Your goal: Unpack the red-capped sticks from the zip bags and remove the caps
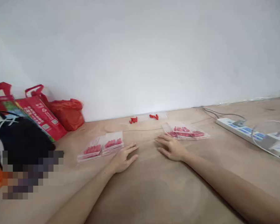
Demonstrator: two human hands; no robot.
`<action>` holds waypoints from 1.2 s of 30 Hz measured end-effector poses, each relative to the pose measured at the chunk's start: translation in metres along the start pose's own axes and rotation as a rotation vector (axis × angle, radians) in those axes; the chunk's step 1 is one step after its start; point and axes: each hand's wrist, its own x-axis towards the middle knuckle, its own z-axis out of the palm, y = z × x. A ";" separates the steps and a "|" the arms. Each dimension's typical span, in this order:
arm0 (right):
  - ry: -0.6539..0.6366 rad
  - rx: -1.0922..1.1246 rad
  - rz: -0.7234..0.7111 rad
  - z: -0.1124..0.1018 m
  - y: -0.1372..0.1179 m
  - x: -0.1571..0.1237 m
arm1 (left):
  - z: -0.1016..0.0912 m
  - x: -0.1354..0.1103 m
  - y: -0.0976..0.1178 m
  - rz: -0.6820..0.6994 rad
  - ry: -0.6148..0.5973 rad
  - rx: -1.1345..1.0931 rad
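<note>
My left hand (123, 158) lies flat on the brown table (154, 193), fingers stretched out, holding nothing. Just left of it lie clear plastic bags with red pieces (101, 148) inside. My right hand (171, 148) also rests flat and open on the table, its fingers pointing left. Right behind it sits a stack of clear bags filled with red pieces (185, 132). Farther back, near the wall, lie loose red pieces (133, 119) and a second small cluster of red pieces (154, 116) on flat clear bags.
A red shopping bag (40, 113) and a red plastic bag (68, 113) stand at the left against the white wall. A black item (21, 143) lies at the far left. A white power strip (245, 130) with cables runs along the right side.
</note>
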 end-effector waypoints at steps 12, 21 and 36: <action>0.250 1.367 0.742 0.006 0.013 0.017 | 0.007 0.020 0.008 -0.505 0.363 -1.389; 0.269 1.284 0.688 0.010 0.013 0.014 | 0.008 0.018 0.008 -0.476 0.372 -1.330; -0.146 -0.289 -0.049 0.013 0.000 -0.004 | 0.008 0.000 0.003 0.095 -0.031 0.271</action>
